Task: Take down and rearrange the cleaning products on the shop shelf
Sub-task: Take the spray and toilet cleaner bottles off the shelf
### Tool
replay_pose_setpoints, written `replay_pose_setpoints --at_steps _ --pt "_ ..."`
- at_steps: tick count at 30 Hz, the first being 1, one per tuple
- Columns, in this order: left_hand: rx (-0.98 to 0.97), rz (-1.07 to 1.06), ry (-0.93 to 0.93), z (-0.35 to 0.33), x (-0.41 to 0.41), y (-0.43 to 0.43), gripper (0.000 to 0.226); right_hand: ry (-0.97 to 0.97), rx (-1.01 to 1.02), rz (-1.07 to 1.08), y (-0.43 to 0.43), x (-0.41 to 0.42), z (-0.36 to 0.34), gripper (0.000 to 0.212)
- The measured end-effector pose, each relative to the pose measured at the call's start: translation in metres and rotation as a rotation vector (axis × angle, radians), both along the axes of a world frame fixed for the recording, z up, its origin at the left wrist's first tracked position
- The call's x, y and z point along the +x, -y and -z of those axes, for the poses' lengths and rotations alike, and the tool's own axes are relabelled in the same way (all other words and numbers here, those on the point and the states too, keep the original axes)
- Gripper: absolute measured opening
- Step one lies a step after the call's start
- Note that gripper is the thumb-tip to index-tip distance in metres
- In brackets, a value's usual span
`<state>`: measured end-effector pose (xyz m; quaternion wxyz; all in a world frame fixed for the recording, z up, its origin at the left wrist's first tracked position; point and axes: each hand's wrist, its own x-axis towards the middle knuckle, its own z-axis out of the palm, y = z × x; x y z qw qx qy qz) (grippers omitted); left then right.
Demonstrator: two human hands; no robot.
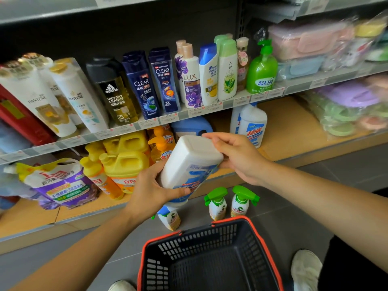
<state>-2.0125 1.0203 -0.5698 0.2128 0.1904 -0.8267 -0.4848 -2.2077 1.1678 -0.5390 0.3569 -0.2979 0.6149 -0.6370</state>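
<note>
- Both hands hold one white bottle [189, 158] in the air, above the far rim of the basket [210, 244] and a little to its left.
- Left hand [151, 190] is wrapped round the bottle's labelled middle, thumb lying across the blue print.
- Right hand [237, 156] grips the flat base end, fingers curled over its upper edge.
- The bottle is tilted with its base up towards the camera and its neck pointing down at the floor beyond the basket.
- Two green-triggered spray bottles [217, 203] stand on the floor just past the basket's far rim; a third [170, 217] stands to their left, partly hidden by the held bottle.
- Farther beyond the basket, on the low shelf, stand two similar white bottles [252, 122], a blue jug [193, 124], yellow jugs [123, 160] and a purple refill pouch [60, 183].
- Higher still beyond the basket, shampoo bottles [165, 80] line the next shelf.
- A white shoe [306, 267] sits to the right of the basket.
</note>
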Motion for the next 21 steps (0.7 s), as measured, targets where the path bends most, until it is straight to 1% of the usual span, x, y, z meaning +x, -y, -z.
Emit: replay_pose_setpoints --at_steps 2,3,4,6,7,8,9,13,15,18,21 --pt "0.037 -0.016 -0.011 0.000 -0.001 0.002 0.068 -0.018 -0.049 -0.027 -0.001 0.001 0.000 0.029" --pt "0.058 -0.027 -0.018 0.000 -0.002 0.003 0.067 -0.081 -0.068 -0.059 -0.002 0.001 -0.002 0.032" --pt "0.079 -0.039 -0.024 0.000 -0.003 0.004 0.067 -0.187 -0.072 -0.109 -0.004 0.001 -0.003 0.035" --pt "0.121 -0.058 -0.032 0.000 -0.005 0.006 0.065 -0.464 -0.032 -0.229 -0.007 0.002 -0.003 0.046" --pt "0.137 -0.060 -0.033 0.000 -0.005 0.007 0.065 -0.584 -0.014 -0.259 -0.007 0.002 -0.001 0.052" --pt "0.147 -0.058 -0.031 0.000 -0.006 0.008 0.064 -0.656 -0.010 -0.259 -0.008 0.001 0.000 0.054" --pt "0.151 -0.056 -0.027 0.000 -0.006 0.008 0.064 -0.671 -0.022 -0.235 -0.008 0.001 0.001 0.054" --pt "0.175 -0.064 -0.029 0.001 -0.008 0.010 0.062 -0.540 -0.109 -0.049 -0.012 -0.006 0.001 0.038" --pt "0.214 -0.076 -0.042 0.002 -0.010 0.010 0.061 -0.535 -0.078 0.013 -0.014 -0.014 0.004 0.036" --pt "0.319 -0.086 -0.090 0.000 -0.013 0.009 0.061 -0.512 0.103 0.000 -0.017 -0.019 0.017 0.049" --pt "0.433 -0.059 -0.158 -0.006 -0.017 0.007 0.061 -0.384 0.323 -0.194 -0.023 -0.013 0.037 0.067"
